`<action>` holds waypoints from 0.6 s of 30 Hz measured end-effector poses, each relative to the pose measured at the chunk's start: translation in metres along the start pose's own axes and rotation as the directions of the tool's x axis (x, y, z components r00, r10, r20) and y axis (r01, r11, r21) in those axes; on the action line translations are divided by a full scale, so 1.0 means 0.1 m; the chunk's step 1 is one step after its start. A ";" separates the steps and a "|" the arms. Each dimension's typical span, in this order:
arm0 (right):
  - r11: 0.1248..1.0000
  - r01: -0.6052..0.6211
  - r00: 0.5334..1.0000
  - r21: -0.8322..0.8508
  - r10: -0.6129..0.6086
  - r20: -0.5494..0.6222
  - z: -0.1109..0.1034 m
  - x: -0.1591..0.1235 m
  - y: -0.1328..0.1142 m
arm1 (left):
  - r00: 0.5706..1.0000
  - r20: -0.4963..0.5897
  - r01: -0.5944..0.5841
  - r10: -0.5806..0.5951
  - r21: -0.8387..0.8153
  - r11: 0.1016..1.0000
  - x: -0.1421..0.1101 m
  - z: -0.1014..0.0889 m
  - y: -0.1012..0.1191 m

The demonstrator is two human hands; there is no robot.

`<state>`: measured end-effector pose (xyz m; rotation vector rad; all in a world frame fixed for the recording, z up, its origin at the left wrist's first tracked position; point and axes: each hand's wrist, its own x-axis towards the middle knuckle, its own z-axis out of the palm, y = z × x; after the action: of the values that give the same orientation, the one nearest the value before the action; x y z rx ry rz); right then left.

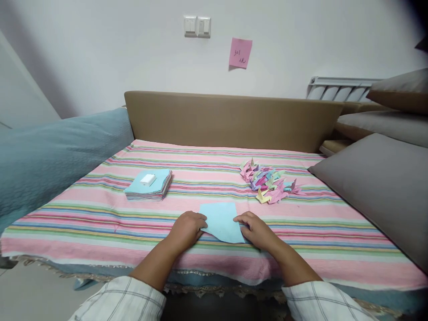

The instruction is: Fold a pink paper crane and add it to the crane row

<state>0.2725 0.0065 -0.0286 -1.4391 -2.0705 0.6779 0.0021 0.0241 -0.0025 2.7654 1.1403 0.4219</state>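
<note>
A light blue square of paper (221, 222) lies on the striped cloth in front of me, its near edge curled a little upward. My left hand (190, 227) pinches its left edge between thumb and fingers. At the opposite edge, my right hand (256, 228) grips the paper the same way. Beyond it to the right is a loose pile of folded paper cranes (265, 183) in pink, purple, yellow, green and blue. A stack of paper squares (147, 189) sits to the left, blue on top, with a small white block (148, 179) resting on it.
The striped cloth (200, 156) covers a sofa seat, with a brown backrest (234, 120) behind. A blue-covered armrest (67, 151) borders the left, and grey cushions (384, 178) pile up at the right. A pink note (240, 52) and light switches (197, 26) are on the wall.
</note>
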 end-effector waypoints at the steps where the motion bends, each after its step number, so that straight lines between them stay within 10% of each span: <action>1: 1.000 0.025 1.000 -0.008 -0.025 0.013 0.00 0.00 0.00 | 1.000 -0.006 0.004 -0.004 -0.009 1.000 0.00 0.00 -0.01; 18: 0.997 0.070 0.997 -0.025 -0.069 0.042 0.05 -0.01 0.01 | 0.990 0.032 0.136 -0.135 -0.016 0.991 0.00 -0.07 0.03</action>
<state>0.2697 0.0054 -0.0330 -1.3715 -2.1585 0.6594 0.0023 0.0222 0.0048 2.6490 1.3003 0.3702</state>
